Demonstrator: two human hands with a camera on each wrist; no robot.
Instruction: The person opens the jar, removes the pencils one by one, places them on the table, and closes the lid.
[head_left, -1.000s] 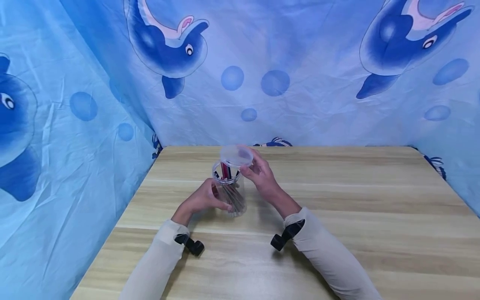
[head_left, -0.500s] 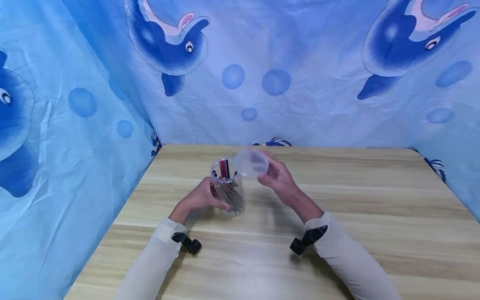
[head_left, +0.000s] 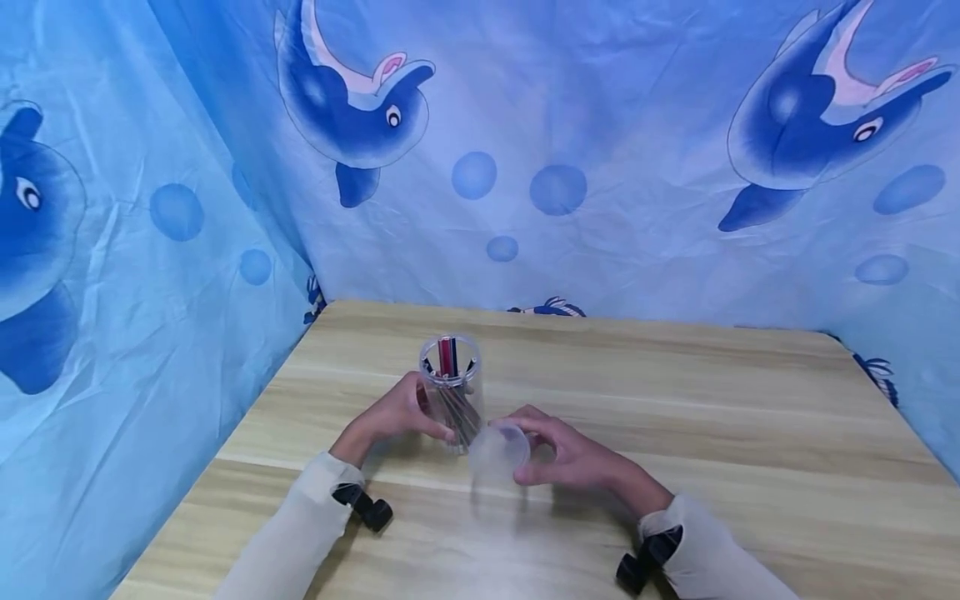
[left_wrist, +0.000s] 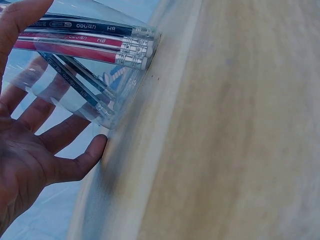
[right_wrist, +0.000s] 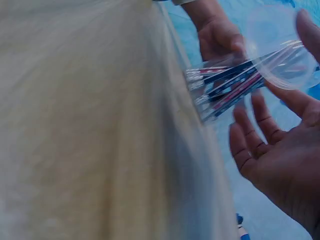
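Observation:
A clear plastic jar (head_left: 471, 400) stands upright on the wooden table, with several red and dark-blue pencils (head_left: 448, 358) inside. In the left wrist view these pencils (left_wrist: 85, 27) show metal ferrules and pale erasers at the jar's base. My left hand (head_left: 393, 412) holds the jar from its left side, thumb in front and fingers wrapped behind. To the front right of the jar, my right hand (head_left: 566, 456) pinches a round translucent lid (head_left: 495, 454) by its edge. In the right wrist view the lid (right_wrist: 277, 55) overlaps the jar, and the other fingers spread out below.
The wooden table (head_left: 712, 417) reaches back to a blue dolphin-print cloth (head_left: 600, 258) behind and at both sides. A black strapped wrist camera (head_left: 363, 504) sits at the left sleeve cuff, another wrist camera (head_left: 648, 558) at the right one.
My right hand has taken the lid from over the jar's mouth to the right, then down and towards me. My left hand has kept its hold on the jar. The head view has tilted slightly.

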